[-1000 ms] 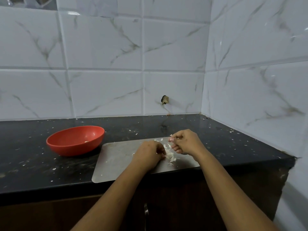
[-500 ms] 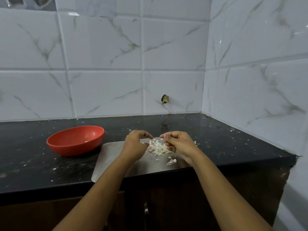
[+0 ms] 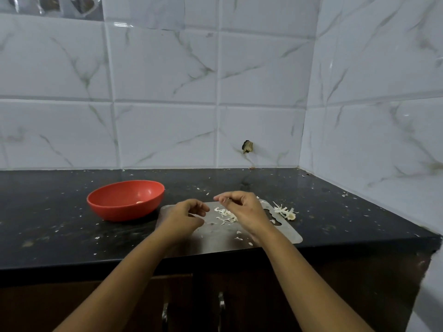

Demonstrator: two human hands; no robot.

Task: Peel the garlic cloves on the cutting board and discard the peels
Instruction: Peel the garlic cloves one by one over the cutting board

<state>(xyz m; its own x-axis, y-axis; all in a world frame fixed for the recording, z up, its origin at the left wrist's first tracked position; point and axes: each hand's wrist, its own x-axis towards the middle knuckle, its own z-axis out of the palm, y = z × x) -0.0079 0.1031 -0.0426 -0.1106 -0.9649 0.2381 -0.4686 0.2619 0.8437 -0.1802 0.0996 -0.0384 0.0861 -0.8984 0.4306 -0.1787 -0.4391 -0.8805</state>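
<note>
From the head camera, both hands hang over the grey cutting board [image 3: 282, 232]. The left hand [image 3: 185, 218] and right hand [image 3: 242, 208] are loosely curled; I cannot tell if they hold anything. White peels [image 3: 225, 215] lie between them. One clove [image 3: 139, 202] sits in the red bowl [image 3: 112, 207].

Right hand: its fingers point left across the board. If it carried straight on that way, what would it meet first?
Probably the left hand. The right hand has its fingertips aimed left over the cutting board, with only a small gap between the two hands. Depth is unclear from this view; the red bowl lies farther left.
</note>
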